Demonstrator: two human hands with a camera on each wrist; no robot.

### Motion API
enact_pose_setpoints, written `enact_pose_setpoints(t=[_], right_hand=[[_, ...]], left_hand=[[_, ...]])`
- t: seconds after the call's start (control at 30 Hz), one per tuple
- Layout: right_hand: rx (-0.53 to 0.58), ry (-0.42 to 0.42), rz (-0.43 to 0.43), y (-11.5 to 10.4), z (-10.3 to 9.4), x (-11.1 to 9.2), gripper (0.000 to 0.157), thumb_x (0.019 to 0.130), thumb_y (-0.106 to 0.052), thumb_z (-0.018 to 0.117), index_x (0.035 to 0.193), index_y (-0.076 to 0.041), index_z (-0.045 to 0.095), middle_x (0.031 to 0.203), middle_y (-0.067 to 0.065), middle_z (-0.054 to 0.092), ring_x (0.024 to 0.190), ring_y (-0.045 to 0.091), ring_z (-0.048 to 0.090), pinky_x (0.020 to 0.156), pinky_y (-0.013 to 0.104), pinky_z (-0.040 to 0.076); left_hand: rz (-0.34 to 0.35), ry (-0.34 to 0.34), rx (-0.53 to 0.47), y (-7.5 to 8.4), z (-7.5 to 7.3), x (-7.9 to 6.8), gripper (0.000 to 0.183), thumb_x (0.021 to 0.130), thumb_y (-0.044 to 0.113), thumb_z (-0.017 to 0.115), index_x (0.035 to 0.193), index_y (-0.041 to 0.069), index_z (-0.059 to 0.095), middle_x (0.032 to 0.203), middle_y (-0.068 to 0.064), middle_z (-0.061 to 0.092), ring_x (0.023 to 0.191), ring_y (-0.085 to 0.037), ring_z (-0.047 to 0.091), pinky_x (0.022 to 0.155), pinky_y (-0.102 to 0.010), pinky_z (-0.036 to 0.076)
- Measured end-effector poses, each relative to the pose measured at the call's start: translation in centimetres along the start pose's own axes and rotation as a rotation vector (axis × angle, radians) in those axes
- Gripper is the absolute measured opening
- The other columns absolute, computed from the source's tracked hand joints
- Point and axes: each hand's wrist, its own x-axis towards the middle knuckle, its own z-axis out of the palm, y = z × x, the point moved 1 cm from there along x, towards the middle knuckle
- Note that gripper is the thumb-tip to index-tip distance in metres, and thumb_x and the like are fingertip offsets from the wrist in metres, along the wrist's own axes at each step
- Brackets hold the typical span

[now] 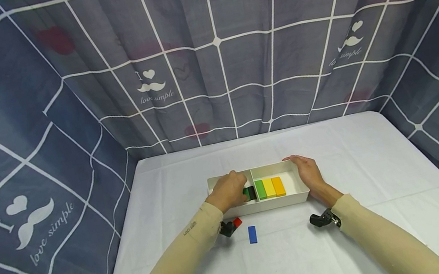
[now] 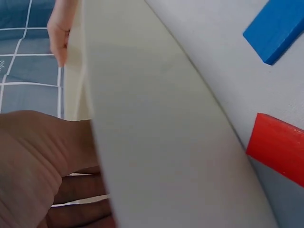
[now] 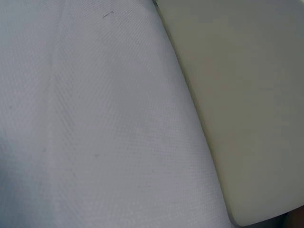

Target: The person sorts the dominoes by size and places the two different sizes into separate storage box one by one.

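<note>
A white two-compartment box (image 1: 283,201) lies on the table. My left hand (image 1: 228,189) reaches down into its left compartment, fingers bent at a dark green block (image 1: 246,194) that it appears to pinch; the fingertips are partly hidden. Against that block stands a black block (image 1: 252,193). In the right compartment a green block (image 1: 260,189), a yellow block (image 1: 269,188) and an orange block (image 1: 278,186) sit side by side. My right hand (image 1: 311,174) holds the box's right end, some fingers hidden behind the wall. In the left wrist view, the box wall hides the left fingertips.
In front of the box, a blue block (image 1: 252,234) lies on the white tablecloth (image 1: 294,261). A red block (image 1: 237,222) lies near the left wrist, close to the box's front wall. Grey checked curtains (image 1: 200,76) surround the table at the back and sides.
</note>
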Motion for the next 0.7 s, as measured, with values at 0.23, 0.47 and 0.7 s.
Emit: enact_pose_setpoints(t=[0.23, 0.47, 0.7], right_hand=[[0.003, 0.003, 0.010, 0.0, 0.0, -0.1, 0.052, 0.118, -0.036, 0.040, 0.146, -0.001, 0.067, 0.155, 0.020, 0.062, 0.137, 0.031, 0.060, 0.110, 0.035, 0.052], [0.003, 0.000, 0.015, -0.1, 0.0, -0.1, 0.054, 0.118, -0.038, 0.040, 0.148, -0.001, 0.065, 0.157, 0.020, 0.060, 0.140, 0.032, 0.059, 0.116, 0.040, 0.050], [0.012, -0.007, 0.013, -0.1, 0.1, -0.2, 0.053, 0.118, -0.037, 0.040, 0.148, -0.001, 0.065, 0.159, 0.020, 0.058, 0.143, 0.033, 0.057, 0.120, 0.044, 0.046]], left_hand=[[0.020, 0.001, -0.003, 0.4, -1.4, -0.8, 0.029, 0.086, 0.024, 0.096, 0.103, 0.006, 0.081, 0.088, -0.006, 0.075, 0.068, -0.013, 0.060, 0.064, -0.026, 0.056], [0.047, -0.008, 0.026, 1.1, -2.6, -1.8, 0.025, 0.088, 0.026, 0.095, 0.094, 0.009, 0.078, 0.084, -0.003, 0.069, 0.069, -0.013, 0.059, 0.063, -0.026, 0.054], [0.065, -0.013, 0.062, 2.0, -3.8, -2.7, 0.027, 0.089, 0.029, 0.094, 0.103, 0.009, 0.082, 0.081, 0.000, 0.069, 0.067, -0.013, 0.057, 0.063, -0.024, 0.052]])
